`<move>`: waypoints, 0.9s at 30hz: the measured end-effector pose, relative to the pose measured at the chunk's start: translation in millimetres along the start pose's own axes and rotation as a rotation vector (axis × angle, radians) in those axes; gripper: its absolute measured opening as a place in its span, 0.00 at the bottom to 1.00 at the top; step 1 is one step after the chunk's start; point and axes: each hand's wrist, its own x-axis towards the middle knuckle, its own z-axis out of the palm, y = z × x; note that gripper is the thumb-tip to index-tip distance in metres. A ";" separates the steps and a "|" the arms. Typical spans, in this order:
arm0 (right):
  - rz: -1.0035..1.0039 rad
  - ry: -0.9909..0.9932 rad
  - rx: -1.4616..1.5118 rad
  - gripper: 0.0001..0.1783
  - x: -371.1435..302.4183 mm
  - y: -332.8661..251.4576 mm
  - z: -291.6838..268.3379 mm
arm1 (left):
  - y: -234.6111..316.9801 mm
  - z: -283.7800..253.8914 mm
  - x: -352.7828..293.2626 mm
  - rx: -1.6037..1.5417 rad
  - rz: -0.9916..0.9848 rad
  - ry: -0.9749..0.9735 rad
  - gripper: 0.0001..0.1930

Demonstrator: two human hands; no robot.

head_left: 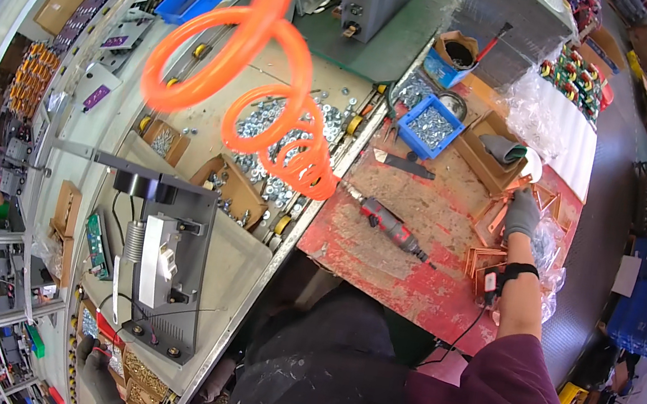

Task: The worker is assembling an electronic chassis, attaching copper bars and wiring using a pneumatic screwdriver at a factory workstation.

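Copper brackets (pixel 493 219), likely stiff, smooth and best gripped across their flat edges, lie on the red tabletop (pixel 335 238) at the right hand (pixel 522 213), whose finger closure, like that of the left hand (pixel 100 380) beside the boxed fasteners (pixel 145 373), cannot be told.

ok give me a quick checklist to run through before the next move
1. Right hand at the copper-coloured pieces: ok.
2. Left hand free of any part: cannot tell; it is near the brass-coloured screws.
3. Red and black power tool set down on the red tabletop: ok.
4. Blue bin stocked with small fasteners: ok.
5. Silver fasteners all contained: not ok, many lie loose.
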 end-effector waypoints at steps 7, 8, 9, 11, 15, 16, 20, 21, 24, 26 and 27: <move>0.421 -0.186 1.545 0.16 -23.9 29.4 -25.1 | -4.8 -8.3 12.4 -0.115 0.058 -0.097 0.22; 0.411 -0.184 1.538 0.16 -24.0 32.8 -27.4 | -2.0 -6.2 12.9 -0.107 0.057 -0.126 0.22; 0.574 -0.202 1.776 0.15 -22.2 47.9 -23.9 | -1.8 -9.2 14.7 -0.140 0.039 -0.184 0.22; 0.736 -0.194 2.000 0.11 -26.0 46.8 -27.2 | -0.1 -5.6 8.8 -0.121 0.049 -0.182 0.21; 0.176 -0.487 1.889 0.15 -114.8 -106.2 -146.1 | 22.6 33.0 -13.5 0.113 -0.013 -0.215 0.18; 0.005 -0.626 1.817 0.16 -152.1 -157.8 -176.4 | 25.3 50.7 -17.5 0.061 0.041 -0.307 0.18; -0.222 -1.282 1.697 0.17 -276.7 -307.4 -238.7 | 28.3 103.0 -26.3 0.369 0.440 -0.698 0.24; -0.311 -1.414 1.598 0.16 -296.4 -332.9 -247.0 | 29.4 113.1 -30.6 0.365 0.530 -0.708 0.22; -0.580 -1.614 1.478 0.17 -310.7 -373.0 -241.4 | 13.8 107.1 -33.3 0.410 0.624 -0.665 0.18; -0.725 -1.644 1.537 0.21 -298.1 -394.8 -226.3 | -7.3 101.1 -27.1 0.429 0.640 -0.651 0.15; -0.678 -1.481 1.495 0.22 -285.8 -407.1 -217.1 | -16.9 98.0 -24.3 0.450 0.560 -0.577 0.13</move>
